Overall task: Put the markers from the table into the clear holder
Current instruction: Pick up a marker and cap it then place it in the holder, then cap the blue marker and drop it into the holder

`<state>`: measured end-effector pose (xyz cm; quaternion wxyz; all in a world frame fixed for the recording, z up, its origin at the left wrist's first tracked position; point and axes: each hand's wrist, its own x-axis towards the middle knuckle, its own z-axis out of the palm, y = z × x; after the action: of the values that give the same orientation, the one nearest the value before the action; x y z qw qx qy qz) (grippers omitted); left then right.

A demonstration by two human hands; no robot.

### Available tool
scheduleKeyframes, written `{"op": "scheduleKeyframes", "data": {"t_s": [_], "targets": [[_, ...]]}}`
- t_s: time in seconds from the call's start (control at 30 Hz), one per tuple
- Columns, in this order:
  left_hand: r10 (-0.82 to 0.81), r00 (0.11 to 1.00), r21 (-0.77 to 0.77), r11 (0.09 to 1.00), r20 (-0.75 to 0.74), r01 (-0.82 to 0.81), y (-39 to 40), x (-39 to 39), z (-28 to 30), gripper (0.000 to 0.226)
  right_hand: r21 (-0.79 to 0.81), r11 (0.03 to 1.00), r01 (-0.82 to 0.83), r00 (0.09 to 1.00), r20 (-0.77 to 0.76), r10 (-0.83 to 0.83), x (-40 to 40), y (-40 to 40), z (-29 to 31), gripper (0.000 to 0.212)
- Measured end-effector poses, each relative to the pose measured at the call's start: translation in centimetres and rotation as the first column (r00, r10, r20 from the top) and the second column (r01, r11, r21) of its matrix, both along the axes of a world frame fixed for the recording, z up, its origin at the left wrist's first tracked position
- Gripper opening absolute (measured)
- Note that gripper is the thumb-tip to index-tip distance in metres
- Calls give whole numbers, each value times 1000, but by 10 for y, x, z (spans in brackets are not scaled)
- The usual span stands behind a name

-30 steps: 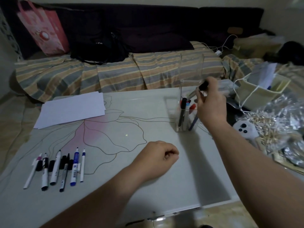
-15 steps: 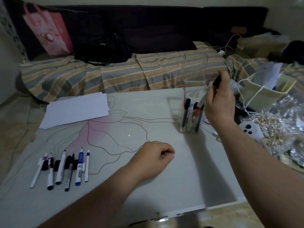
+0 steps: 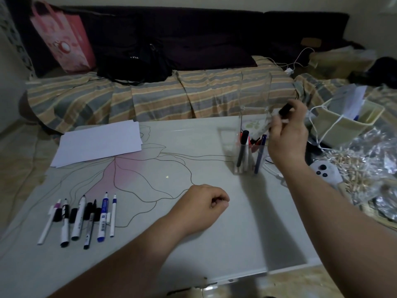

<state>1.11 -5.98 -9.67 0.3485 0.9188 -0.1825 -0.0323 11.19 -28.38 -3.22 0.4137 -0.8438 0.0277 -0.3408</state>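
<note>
Clear holder stood near table's far right edge; several markers upright inside, count unclear. Right hand pinched black-capped marker at holder's right side, above rim level. Left hand rested mid-table, fingers curled, holding nothing. Row of about six markers lay near left edge
</note>
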Motion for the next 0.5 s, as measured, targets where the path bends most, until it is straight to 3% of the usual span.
{"op": "scheduleKeyframes", "data": {"t_s": [0.13,0.27,0.37,0.5], "targets": [[1,1000,12,1000,-9,-1,2,1,-1,18,-76,997,-21,1000,-15,20,0,-8,-4,35],[6,1000,19,1000,3,-6,-1,3,-1,19,-381,918,-112,987,-146,60,-2,-7,-26,31],[6,1000,28,1000,27,-7,-4,4,-1,20,-564,822,-83,970,-235,-63,-1,-14,-45,34],[9,1000,18,1000,13,-9,-4,10,-6,22,-578,812,-83,953,-284,-105,0,-16,-51,54]]}}
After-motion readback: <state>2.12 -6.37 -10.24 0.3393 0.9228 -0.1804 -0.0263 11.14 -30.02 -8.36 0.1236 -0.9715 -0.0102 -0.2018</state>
